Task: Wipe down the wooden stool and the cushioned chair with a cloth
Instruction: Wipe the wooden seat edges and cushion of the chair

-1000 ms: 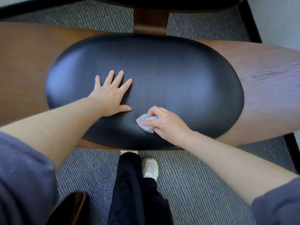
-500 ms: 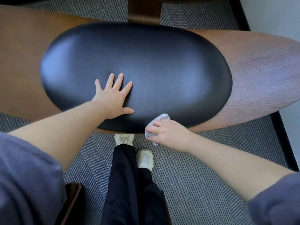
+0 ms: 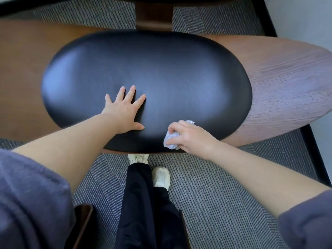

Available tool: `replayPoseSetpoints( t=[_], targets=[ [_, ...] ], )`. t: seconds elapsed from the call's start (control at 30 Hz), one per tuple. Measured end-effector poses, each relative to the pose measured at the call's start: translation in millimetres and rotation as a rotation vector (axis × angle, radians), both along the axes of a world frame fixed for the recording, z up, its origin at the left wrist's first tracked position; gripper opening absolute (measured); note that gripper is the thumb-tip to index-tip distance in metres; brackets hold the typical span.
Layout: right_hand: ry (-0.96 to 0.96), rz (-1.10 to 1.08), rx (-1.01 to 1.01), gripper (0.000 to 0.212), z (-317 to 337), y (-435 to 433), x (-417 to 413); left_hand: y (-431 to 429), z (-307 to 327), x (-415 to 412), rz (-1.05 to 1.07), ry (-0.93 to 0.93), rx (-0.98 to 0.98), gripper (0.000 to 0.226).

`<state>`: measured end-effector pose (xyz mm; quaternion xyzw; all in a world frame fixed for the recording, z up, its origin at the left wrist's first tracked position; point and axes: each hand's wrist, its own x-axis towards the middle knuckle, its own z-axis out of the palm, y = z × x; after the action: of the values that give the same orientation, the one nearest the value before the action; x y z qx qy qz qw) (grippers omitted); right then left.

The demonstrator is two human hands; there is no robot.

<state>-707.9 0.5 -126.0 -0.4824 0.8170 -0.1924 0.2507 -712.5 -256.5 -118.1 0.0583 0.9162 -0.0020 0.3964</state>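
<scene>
Since half a second ago our right hand point(image 3: 193, 138) has come back onto the near edge of the black cushion point(image 3: 161, 69), fingers curled around the crumpled cloth point(image 3: 172, 141), while our left hand point(image 3: 124, 111) lies flat, fingers spread, near beside it.
</scene>
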Motion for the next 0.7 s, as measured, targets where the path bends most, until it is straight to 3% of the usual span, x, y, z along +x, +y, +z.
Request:
replayPoseSetpoints(
  t=[0.2, 0.33, 0.5, 0.6, 0.7],
  targets=[
    [-0.033, -0.228, 0.051, 0.027, -14, -35, -37, -12, -1, -31, -0.008, -0.042, -0.012, 0.100],
    [-0.155, -0.429, 0.155, 0.025, -26, -51, -72, -17, -3, -57, -0.025, -0.065, -0.007, 0.101],
    [-0.284, -0.626, 0.136, 0.018, -34, -64, -121, -24, -14, -94, -0.024, -0.066, 0.001, 0.103],
    [-0.252, -0.698, 0.160, 0.022, -41, -73, -159, -19, -20, -113, 0.062, -0.099, -0.005, 0.114],
    [-0.302, -0.832, 0.084, 0.009, -45, -82, -197, -1, -25, -126, 0.176, -0.194, -0.026, 0.135]
  ],
)
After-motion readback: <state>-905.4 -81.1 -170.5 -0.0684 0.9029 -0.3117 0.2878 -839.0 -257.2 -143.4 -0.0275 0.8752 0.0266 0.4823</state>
